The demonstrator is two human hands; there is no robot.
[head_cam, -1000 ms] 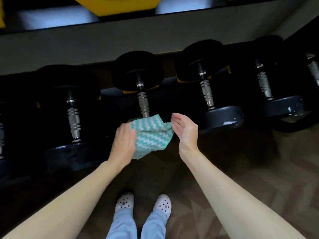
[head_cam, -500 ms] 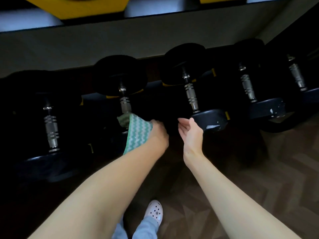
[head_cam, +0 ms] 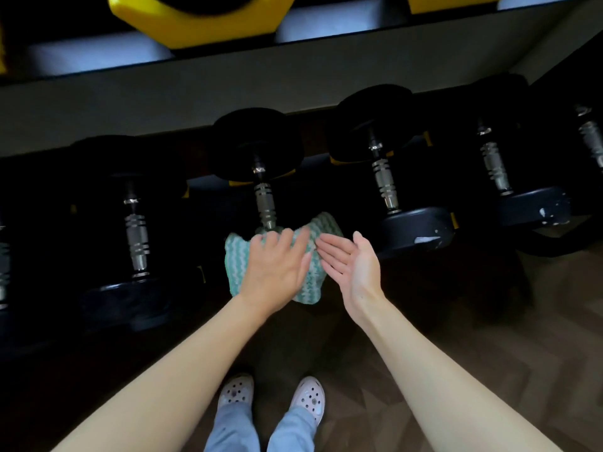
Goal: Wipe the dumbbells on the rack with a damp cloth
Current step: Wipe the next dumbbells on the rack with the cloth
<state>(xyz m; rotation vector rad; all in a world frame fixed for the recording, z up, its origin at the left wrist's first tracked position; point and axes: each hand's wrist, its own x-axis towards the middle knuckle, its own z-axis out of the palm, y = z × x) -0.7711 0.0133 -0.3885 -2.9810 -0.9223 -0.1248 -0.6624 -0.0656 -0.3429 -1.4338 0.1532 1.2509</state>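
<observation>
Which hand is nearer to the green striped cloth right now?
Left. The left hand lies flat on the cloth, pressing it over the near end of a dumbbell. The right hand is open just beside the cloth's right edge; contact there is unclear.

Dim, deep shadows on rack, wide-angle edge bending, fingertip blur

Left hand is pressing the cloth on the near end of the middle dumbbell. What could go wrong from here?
1. The left hand presses the cloth with spread fingers, not a grip, so the cloth may slip to the floor.
2. The shoes stand close in front of that dumbbell; a hard push might shift it toward them.
3. Its handle is uncovered and could get missed.
</observation>
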